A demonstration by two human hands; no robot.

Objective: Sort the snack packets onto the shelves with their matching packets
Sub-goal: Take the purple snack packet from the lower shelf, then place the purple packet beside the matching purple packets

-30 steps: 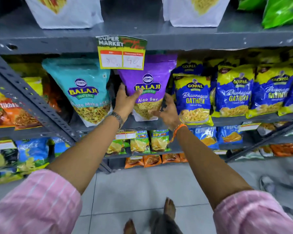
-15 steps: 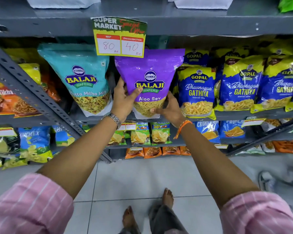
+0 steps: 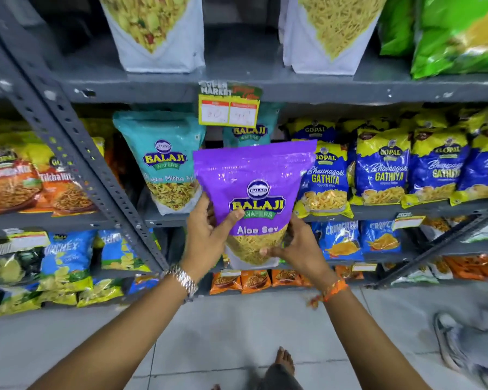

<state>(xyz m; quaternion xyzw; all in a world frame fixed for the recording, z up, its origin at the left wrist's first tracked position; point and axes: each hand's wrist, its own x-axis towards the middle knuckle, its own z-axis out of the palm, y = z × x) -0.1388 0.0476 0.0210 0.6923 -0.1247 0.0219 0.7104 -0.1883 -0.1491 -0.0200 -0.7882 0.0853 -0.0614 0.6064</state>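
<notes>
A purple Balaji Aloo Sev packet (image 3: 254, 175) is held upright in the air in front of the middle shelf (image 3: 406, 210). My left hand (image 3: 206, 237) grips its lower left side, thumb across the logo. My right hand (image 3: 299, 249) cups its lower right corner and bottom. On the shelf stand a teal Balaji packet (image 3: 164, 161) to the left and a second teal Balaji packet (image 3: 251, 130) behind the purple one. Blue and yellow Gopal Gathiya packets (image 3: 383, 167) fill the shelf to the right.
A price tag (image 3: 228, 106) hangs from the upper shelf edge (image 3: 321, 90), which carries white packets (image 3: 152, 32) and green ones (image 3: 457, 32). A slanted grey upright (image 3: 76, 142) crosses at left. Orange packets (image 3: 12, 181) lie far left, smaller packets on lower shelves. A shoe (image 3: 448, 344) is on the tiled floor.
The purple packet has come off the shelf toward me and now hangs lower in both hands, uncovering a teal packet behind it. The view has tilted upward.
</notes>
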